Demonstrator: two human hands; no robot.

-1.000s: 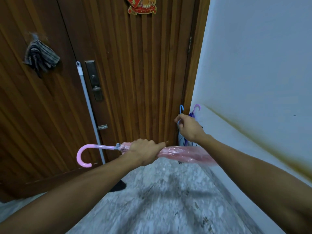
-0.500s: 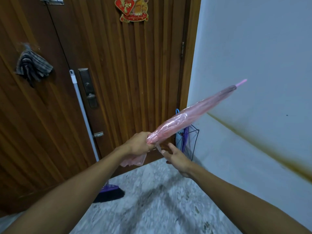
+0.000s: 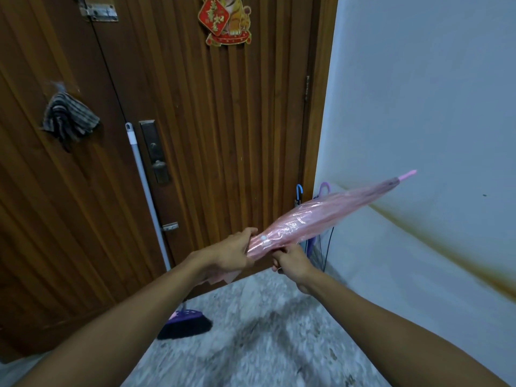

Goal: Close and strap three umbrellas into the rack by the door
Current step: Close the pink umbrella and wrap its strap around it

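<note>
Door decoration [image 3: 225,20]: characters unreadable.

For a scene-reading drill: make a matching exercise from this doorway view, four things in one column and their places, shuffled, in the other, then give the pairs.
Things:
1. pink umbrella
2. broom
3. striped cloth
4. blue hooked handle

Places:
A. hanging on the door's left panel
B. leaning against the door, head on the floor
C. in the corner between door and wall
D. held in both hands, tip toward the wall

Pairs: 1-D, 2-B, 3-A, 4-C

Home entryway, probably: wooden door [image 3: 223,121].
</note>
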